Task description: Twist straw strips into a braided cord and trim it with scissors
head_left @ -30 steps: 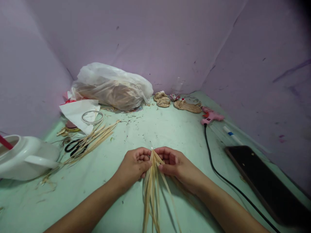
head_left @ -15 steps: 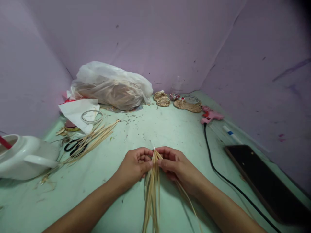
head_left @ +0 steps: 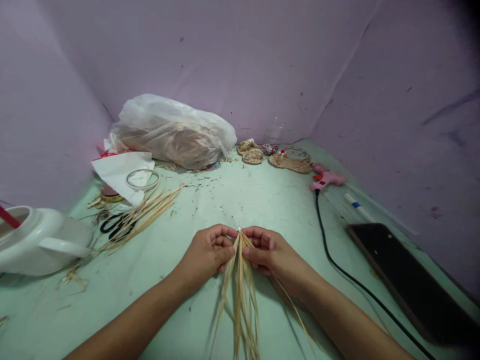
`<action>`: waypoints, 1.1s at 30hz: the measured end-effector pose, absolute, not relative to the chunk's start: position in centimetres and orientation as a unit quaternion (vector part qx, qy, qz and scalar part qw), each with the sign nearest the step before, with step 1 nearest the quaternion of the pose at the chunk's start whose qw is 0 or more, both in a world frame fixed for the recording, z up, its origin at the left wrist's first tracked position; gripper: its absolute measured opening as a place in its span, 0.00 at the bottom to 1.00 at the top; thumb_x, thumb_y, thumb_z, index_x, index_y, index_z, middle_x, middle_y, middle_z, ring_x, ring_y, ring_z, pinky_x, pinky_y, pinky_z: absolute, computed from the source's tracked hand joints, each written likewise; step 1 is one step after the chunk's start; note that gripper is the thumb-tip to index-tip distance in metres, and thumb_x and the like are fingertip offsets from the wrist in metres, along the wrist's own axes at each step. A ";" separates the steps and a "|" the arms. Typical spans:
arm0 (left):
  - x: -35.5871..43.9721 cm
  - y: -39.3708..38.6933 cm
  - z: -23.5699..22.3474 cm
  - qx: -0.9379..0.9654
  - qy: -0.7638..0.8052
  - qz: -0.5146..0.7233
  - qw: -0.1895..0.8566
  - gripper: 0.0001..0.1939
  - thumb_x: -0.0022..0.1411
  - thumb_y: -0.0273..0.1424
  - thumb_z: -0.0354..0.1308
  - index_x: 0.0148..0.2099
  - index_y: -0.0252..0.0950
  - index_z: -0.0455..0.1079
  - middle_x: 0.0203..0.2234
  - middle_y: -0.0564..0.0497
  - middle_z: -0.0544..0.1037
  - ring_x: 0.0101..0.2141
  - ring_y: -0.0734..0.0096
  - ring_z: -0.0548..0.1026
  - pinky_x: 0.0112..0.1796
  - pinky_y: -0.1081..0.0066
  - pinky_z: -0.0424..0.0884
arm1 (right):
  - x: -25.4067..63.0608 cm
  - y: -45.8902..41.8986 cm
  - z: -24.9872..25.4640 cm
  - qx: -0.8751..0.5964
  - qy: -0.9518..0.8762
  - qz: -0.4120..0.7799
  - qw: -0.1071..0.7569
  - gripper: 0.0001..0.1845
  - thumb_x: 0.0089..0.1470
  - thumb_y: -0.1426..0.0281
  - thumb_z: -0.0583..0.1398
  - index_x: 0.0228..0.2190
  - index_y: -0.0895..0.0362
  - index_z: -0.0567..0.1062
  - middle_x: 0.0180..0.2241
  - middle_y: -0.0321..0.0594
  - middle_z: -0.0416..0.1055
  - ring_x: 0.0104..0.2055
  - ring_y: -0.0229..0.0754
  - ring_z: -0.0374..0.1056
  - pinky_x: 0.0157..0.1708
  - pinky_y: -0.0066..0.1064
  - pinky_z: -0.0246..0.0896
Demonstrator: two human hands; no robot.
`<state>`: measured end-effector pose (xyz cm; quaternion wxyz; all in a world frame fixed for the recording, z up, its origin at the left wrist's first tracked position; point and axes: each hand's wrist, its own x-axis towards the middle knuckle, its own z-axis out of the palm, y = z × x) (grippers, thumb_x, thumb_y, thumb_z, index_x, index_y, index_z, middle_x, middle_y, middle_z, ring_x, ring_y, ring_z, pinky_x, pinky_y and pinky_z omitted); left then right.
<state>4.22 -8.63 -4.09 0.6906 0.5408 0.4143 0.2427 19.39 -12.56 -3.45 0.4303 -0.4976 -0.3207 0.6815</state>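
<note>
A bundle of pale dried fibre strips [head_left: 240, 295] fans out toward me from a tied white tip between my hands. My left hand [head_left: 213, 250] pinches strips at the bundle's left side, close to the tip. On the other side, my right hand [head_left: 268, 252] grips strips between thumb and fingers, and a few more strips trail out beneath its palm. Both hands are closed, with the fingertips near each other at the tip. The strips' lower ends run past the bottom of the view.
On the left lie a second strip bundle [head_left: 153, 212], black-handled scissors [head_left: 112, 225], a tape ring [head_left: 142, 180] and a white pot [head_left: 41, 240]. Behind sit a plastic bag [head_left: 176, 135] and woven pieces [head_left: 252, 152]. A pink glue gun [head_left: 326, 177], its black cord [head_left: 337, 270] and a phone [head_left: 405, 280] are right.
The strips have spread wider: some now hang apart on the left under my left hand, and others have shifted right. Both hands stay at nearly the same place.
</note>
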 end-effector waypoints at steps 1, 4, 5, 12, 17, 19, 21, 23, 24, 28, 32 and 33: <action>4.2 -8.6 -4.1 0.539 0.413 0.243 0.693 0.11 0.49 0.28 0.57 0.37 0.32 0.64 0.17 0.60 0.64 0.14 0.85 0.59 0.16 0.80 0.53 | 19.4 -12.6 -3.5 -0.498 -0.322 0.681 0.429 0.18 0.38 0.69 0.65 0.34 0.59 0.69 0.21 0.31 0.64 0.16 0.27 0.51 0.14 0.22 0.37; 4.2 -8.6 -4.0 0.543 0.412 0.237 0.692 0.11 0.49 0.29 0.57 0.37 0.32 0.64 0.16 0.59 0.64 0.14 0.85 0.59 0.16 0.80 0.53 | 19.3 -12.6 -3.5 -0.504 -0.320 0.677 0.430 0.19 0.37 0.68 0.65 0.34 0.59 0.69 0.21 0.32 0.64 0.16 0.27 0.51 0.15 0.23 0.38; 4.1 -8.6 -3.9 0.545 0.412 0.233 0.691 0.12 0.49 0.30 0.57 0.37 0.32 0.64 0.16 0.59 0.64 0.13 0.85 0.59 0.15 0.80 0.53 | 19.3 -12.7 -3.5 -0.505 -0.319 0.676 0.431 0.19 0.37 0.68 0.66 0.34 0.59 0.69 0.21 0.32 0.64 0.17 0.27 0.51 0.15 0.23 0.39; 4.3 -8.9 -3.7 0.556 0.406 0.238 0.685 0.19 0.45 0.30 0.62 0.39 0.31 0.63 0.20 0.56 0.68 0.16 0.84 0.61 0.17 0.79 0.55 | 19.0 -12.6 -3.5 -0.515 -0.323 0.659 0.443 0.19 0.36 0.70 0.64 0.34 0.60 0.68 0.24 0.35 0.66 0.18 0.27 0.53 0.15 0.22 0.40; 4.3 -8.5 -3.8 0.545 0.414 0.234 0.691 0.17 0.46 0.31 0.60 0.40 0.32 0.63 0.20 0.58 0.66 0.14 0.85 0.58 0.16 0.79 0.54 | 19.0 -12.7 -3.4 -0.515 -0.322 0.661 0.442 0.20 0.35 0.69 0.65 0.33 0.60 0.68 0.24 0.35 0.66 0.19 0.28 0.54 0.16 0.22 0.41; 4.2 -8.3 -3.8 0.535 0.421 0.232 0.695 0.17 0.46 0.31 0.60 0.40 0.32 0.63 0.20 0.57 0.66 0.14 0.85 0.59 0.15 0.79 0.53 | 19.0 -12.7 -3.4 -0.513 -0.325 0.663 0.439 0.20 0.35 0.67 0.65 0.34 0.60 0.68 0.24 0.35 0.65 0.19 0.28 0.54 0.16 0.22 0.41; 4.2 -8.4 -3.7 0.534 0.420 0.231 0.696 0.17 0.46 0.31 0.59 0.40 0.32 0.63 0.20 0.57 0.66 0.14 0.85 0.59 0.16 0.79 0.53 | 19.1 -12.7 -3.4 -0.512 -0.327 0.664 0.436 0.21 0.35 0.67 0.65 0.34 0.60 0.68 0.24 0.35 0.65 0.18 0.28 0.53 0.16 0.23 0.41; 4.2 -8.6 -3.6 0.547 0.412 0.233 0.690 0.17 0.46 0.30 0.59 0.40 0.32 0.63 0.20 0.57 0.66 0.15 0.84 0.59 0.17 0.78 0.54 | 19.0 -12.7 -3.4 -0.513 -0.327 0.662 0.438 0.20 0.35 0.67 0.65 0.33 0.59 0.68 0.24 0.34 0.65 0.18 0.28 0.53 0.16 0.23 0.41; 4.3 -8.7 -3.6 0.556 0.408 0.236 0.684 0.17 0.46 0.30 0.60 0.40 0.32 0.63 0.20 0.57 0.66 0.16 0.84 0.60 0.18 0.78 0.55 | 19.0 -12.7 -3.4 -0.514 -0.327 0.660 0.439 0.19 0.36 0.68 0.65 0.33 0.59 0.68 0.24 0.34 0.65 0.19 0.28 0.53 0.16 0.23 0.41; 4.5 -9.1 -3.5 0.576 0.411 0.242 0.664 0.19 0.44 0.29 0.61 0.40 0.32 0.63 0.20 0.57 0.66 0.18 0.83 0.60 0.19 0.78 0.55 | 18.9 -12.7 -3.4 -0.517 -0.333 0.652 0.444 0.17 0.37 0.70 0.64 0.32 0.59 0.68 0.24 0.34 0.66 0.19 0.29 0.53 0.16 0.23 0.42; 4.6 -8.8 -3.5 0.553 0.428 0.237 0.674 0.19 0.44 0.31 0.59 0.40 0.33 0.61 0.19 0.58 0.67 0.15 0.83 0.60 0.17 0.77 0.55 | 19.0 -12.7 -3.4 -0.516 -0.333 0.655 0.441 0.17 0.37 0.68 0.65 0.32 0.58 0.68 0.22 0.32 0.64 0.18 0.28 0.52 0.16 0.23 0.42; 4.6 -8.8 -3.5 0.548 0.432 0.236 0.677 0.19 0.44 0.31 0.59 0.40 0.33 0.61 0.19 0.58 0.67 0.14 0.82 0.61 0.17 0.77 0.55 | 19.1 -12.7 -3.4 -0.515 -0.334 0.656 0.439 0.18 0.37 0.68 0.65 0.32 0.58 0.68 0.22 0.32 0.63 0.18 0.28 0.51 0.16 0.23 0.42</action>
